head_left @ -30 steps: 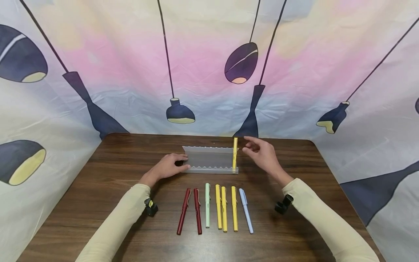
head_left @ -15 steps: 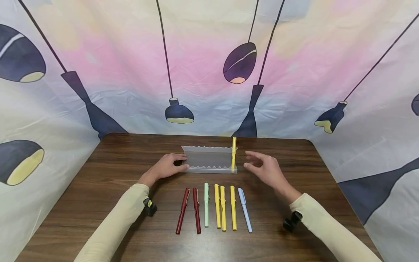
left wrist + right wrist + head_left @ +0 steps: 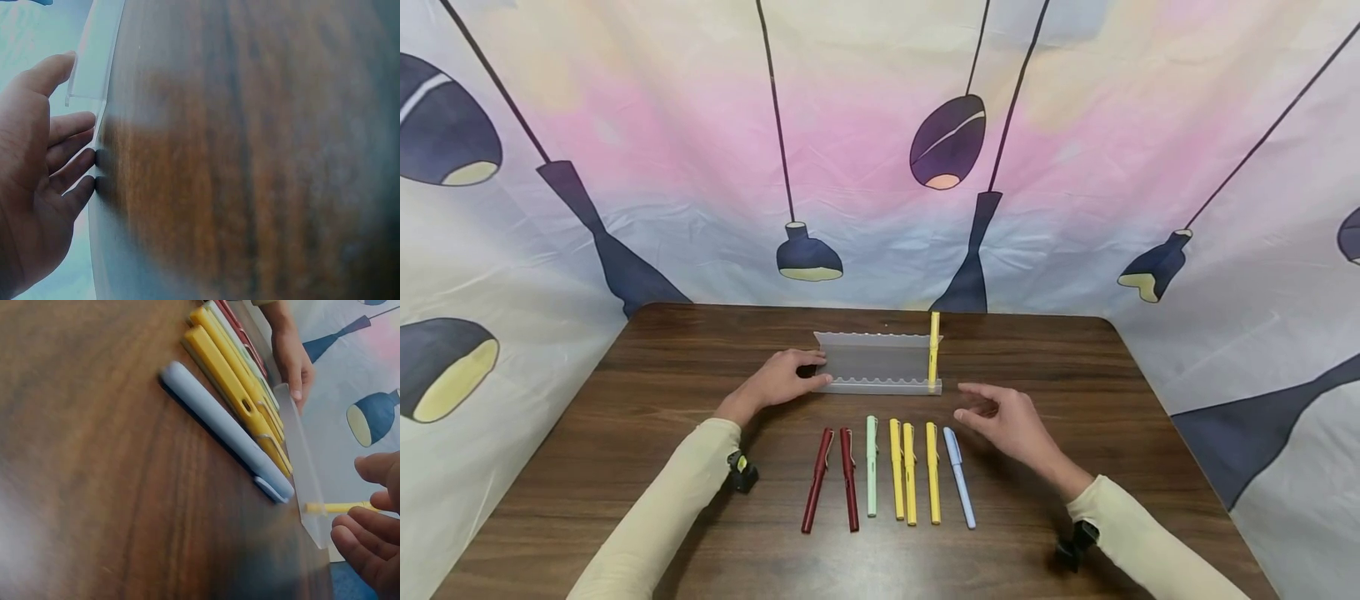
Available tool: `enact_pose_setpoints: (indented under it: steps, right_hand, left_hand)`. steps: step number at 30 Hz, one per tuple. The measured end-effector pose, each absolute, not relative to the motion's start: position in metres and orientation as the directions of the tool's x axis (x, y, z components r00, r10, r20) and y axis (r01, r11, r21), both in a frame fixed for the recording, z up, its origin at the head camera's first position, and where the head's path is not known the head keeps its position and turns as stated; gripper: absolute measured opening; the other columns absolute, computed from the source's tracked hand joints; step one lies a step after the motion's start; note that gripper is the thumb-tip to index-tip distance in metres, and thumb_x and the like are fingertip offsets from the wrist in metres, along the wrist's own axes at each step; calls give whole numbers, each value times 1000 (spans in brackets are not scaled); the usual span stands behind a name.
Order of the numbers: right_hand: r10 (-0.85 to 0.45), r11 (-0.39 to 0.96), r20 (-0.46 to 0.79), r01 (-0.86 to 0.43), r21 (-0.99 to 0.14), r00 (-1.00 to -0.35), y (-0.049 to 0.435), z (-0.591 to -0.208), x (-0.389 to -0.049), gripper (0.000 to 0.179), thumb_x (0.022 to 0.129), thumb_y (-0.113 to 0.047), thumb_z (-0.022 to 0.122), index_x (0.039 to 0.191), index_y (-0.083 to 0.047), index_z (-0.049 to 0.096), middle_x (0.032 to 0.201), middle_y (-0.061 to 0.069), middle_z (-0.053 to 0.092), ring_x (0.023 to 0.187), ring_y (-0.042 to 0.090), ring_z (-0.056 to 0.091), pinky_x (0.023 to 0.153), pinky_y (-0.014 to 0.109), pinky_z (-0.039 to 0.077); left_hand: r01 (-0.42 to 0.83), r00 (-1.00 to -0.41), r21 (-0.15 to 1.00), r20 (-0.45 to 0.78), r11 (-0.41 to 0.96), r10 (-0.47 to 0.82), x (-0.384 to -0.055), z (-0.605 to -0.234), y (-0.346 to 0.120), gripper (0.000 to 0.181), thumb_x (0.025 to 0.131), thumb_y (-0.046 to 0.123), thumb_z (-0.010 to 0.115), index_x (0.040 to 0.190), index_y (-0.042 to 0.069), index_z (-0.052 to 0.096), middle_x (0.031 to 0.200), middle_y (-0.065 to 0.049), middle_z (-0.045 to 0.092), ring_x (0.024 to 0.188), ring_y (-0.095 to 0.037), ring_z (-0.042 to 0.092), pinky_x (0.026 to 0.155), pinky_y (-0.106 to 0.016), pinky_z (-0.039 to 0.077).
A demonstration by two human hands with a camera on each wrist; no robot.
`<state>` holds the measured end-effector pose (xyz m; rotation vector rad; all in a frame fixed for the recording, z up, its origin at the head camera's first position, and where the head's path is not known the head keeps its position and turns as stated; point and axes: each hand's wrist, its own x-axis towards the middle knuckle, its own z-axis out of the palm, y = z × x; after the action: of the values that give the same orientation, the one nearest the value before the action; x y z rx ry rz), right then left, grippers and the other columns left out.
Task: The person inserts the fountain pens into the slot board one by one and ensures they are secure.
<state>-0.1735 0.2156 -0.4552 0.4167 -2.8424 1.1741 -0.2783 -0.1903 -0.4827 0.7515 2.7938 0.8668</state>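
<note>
A clear plastic pen rack (image 3: 880, 364) with notched edges lies toward the back of the table. One yellow pen (image 3: 934, 350) rests in its rightmost slot. My left hand (image 3: 781, 382) touches the rack's left end, thumb at the front corner and fingers loosely extended, as the left wrist view also shows. To the right of the rack, my right hand (image 3: 1011, 421) hovers with nothing in it, fingers loosely bent. Nearest to it lies a light blue pen (image 3: 959, 477). Left of that are three yellow pens (image 3: 933, 473), a pale green pen (image 3: 872, 467) and two dark red pens (image 3: 817, 481).
The loose pens form a row on the brown wooden table (image 3: 700, 567), in front of the rack, clips toward the far side. Behind the table hangs a cloth backdrop (image 3: 872, 150) printed with lamps. Dark wrist cameras (image 3: 1077, 543) sit on both sleeves.
My right hand has drawn away from the yellow pen in the rack, coming down toward the light blue pen. The left hand stays at the rack's left end.
</note>
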Motion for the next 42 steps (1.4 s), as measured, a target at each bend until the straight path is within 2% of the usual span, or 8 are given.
enact_pose_setpoints:
  steps: [8,20,30,42]
  right_hand:
    - [-205,683,80,-201,-702,-976,207,-468,-159,44,89,-25,82,129,-9,72,119,7,75,87,10,73,72,28,60]
    - [-199,708,54,-182,-682,-978,199,-478,-152,42,83,-23,87,122,-9,75,101,1,74,74,4,63,63,23,53]
    - [-189,731,33,-163,-663,-981,194,-482,-153,46,81,-22,89,122,-8,75,97,0,71,70,4,60,61,23,51]
    - [-187,763,25,-161,-626,-982,188,-483,-155,45,76,-21,92,116,-5,77,90,-1,66,69,6,56,60,23,49]
  left_hand:
    - [411,-873,564,17,716,488,-278,-481,-190,63,98,51,65,140,3,63,151,-15,54,144,-37,44,115,-57,37]
    - [416,-874,556,26,720,485,-276,-480,-190,62,98,50,66,139,3,64,149,-16,55,143,-38,45,114,-57,38]
    - [414,-874,552,19,723,486,-277,-479,-190,62,98,49,65,139,3,64,149,-15,55,143,-38,45,115,-57,37]
    - [412,-874,559,18,720,486,-278,-480,-191,63,98,50,65,139,4,63,149,-15,55,143,-37,45,115,-57,37]
